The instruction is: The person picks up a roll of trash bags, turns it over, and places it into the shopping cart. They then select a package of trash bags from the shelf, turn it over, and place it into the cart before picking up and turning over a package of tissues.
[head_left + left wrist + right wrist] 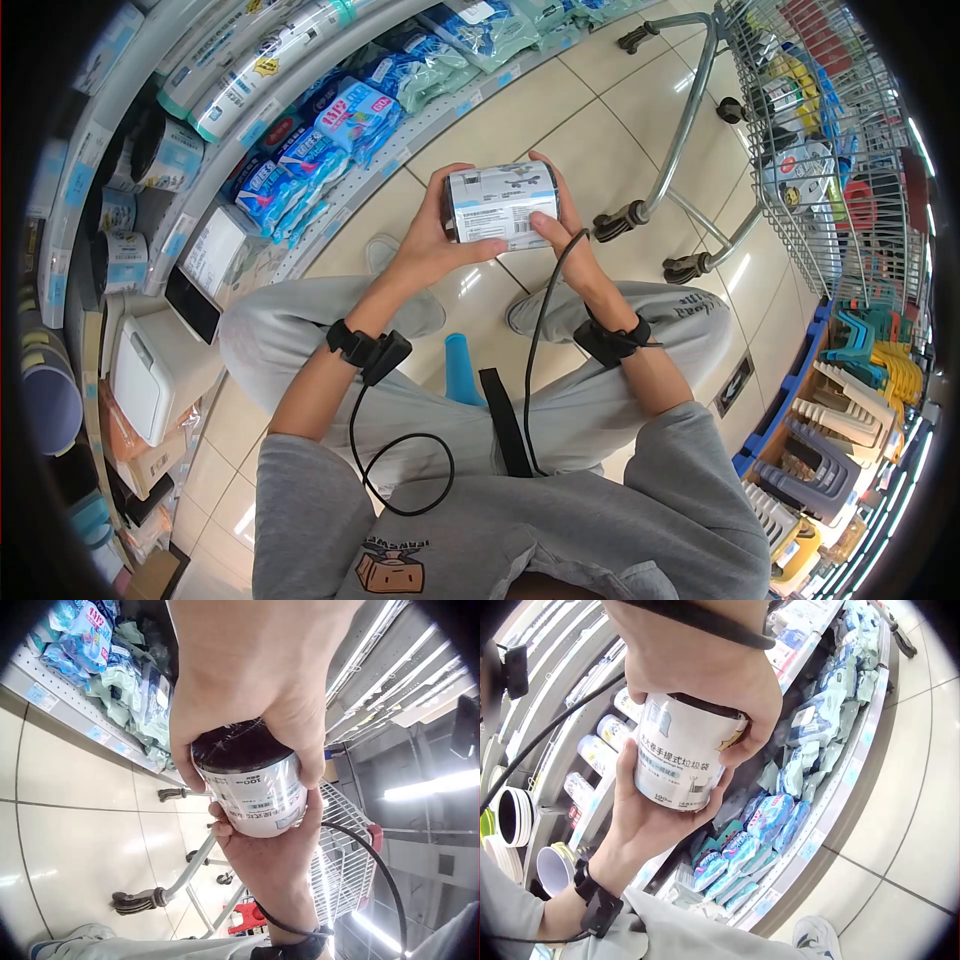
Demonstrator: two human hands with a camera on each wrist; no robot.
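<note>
A roll of garbage bags (503,205), black with a white printed wrapper, is held up in front of the person over the floor. My left hand (430,243) grips one end, thumb along the lower edge and fingers behind. At the other end my right hand (572,250) holds it, thumb pressed on the printed side. In the left wrist view the dark end of the roll (259,791) shows beneath the left hand (255,697). Large printed characters on the wrapper (679,754) face the right wrist view, below the right hand (705,682).
Shelves on the left hold blue wipe packs (355,110) and more wrapped rolls (165,155). A wire shopping cart (800,150) with goods stands to the right, its caster (620,220) near the right hand. Plastic stools (820,470) are stacked at lower right. A cable (535,350) hangs from the right wrist.
</note>
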